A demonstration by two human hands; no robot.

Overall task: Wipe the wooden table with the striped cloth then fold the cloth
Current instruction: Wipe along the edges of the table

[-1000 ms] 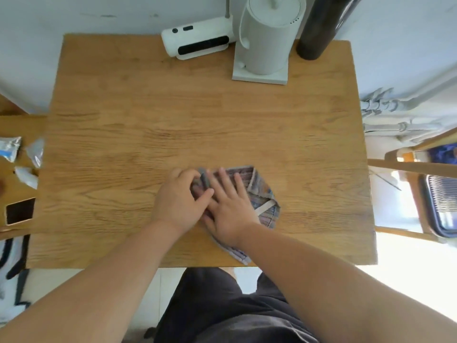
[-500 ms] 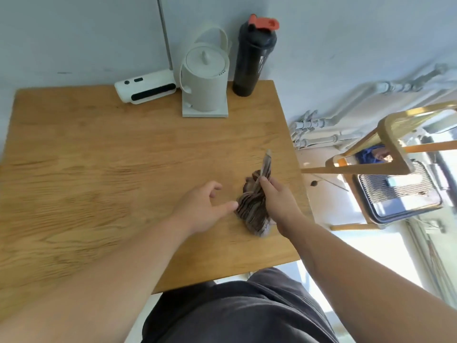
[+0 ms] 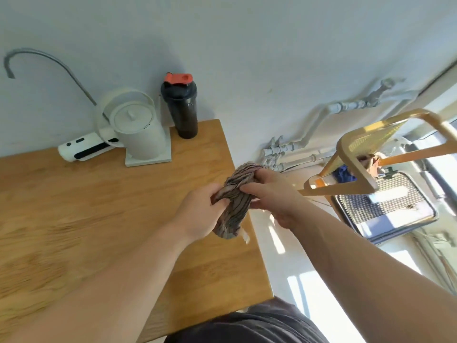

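The striped cloth point(image 3: 235, 199) is bunched into a crumpled roll and held in the air above the right edge of the wooden table point(image 3: 103, 214). My left hand point(image 3: 200, 209) grips its lower left part with curled fingers. My right hand point(image 3: 272, 194) grips its upper right part, thumb and fingers closed round the fabric. A pale tag hangs from the cloth's lower end. Much of the cloth is hidden inside both fists.
At the table's far edge stand a white kettle point(image 3: 138, 129) on its base, a white device point(image 3: 84, 149) and a black shaker bottle point(image 3: 181, 105) with a red lid. A wooden chair point(image 3: 358, 159) stands to the right, with white pipes point(image 3: 296, 149) along the wall.
The cloth lay flat under both hands, then my right hand lifted it bunched. Now both hands hold it off the table near the right edge. The view has swung right and up.
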